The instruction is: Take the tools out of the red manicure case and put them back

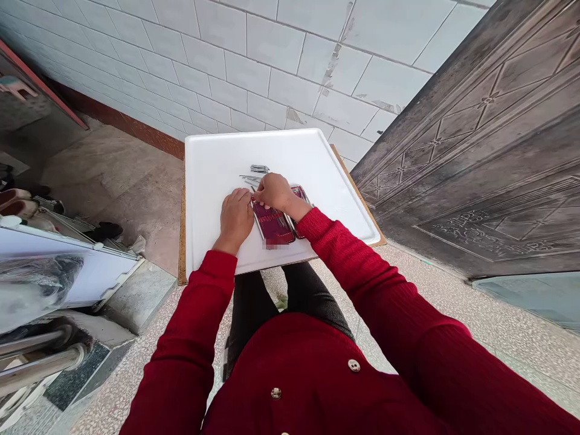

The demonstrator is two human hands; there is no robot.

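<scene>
A dark red manicure case [273, 225] lies unfolded on a white table top [217, 163], with slim metal tools held in its loops. My left hand [236, 217] rests at the case's left edge, its fingers bent against the upper corner. Over the upper part of the case, my right hand [272, 190] has thumb and fingers pinched together; whatever is between them is hidden. Just beyond my fingers lie thin metal tools [249, 179], partly covered by the right hand. Nail clippers [260, 168] sit a little farther back.
Behind the table runs a white tiled wall [272, 54]. A dark patterned door [475, 133] stands close on the right. To the left are a rack [81, 260] with shoes [18, 202] and, lower, some pipe-like bars [45, 362].
</scene>
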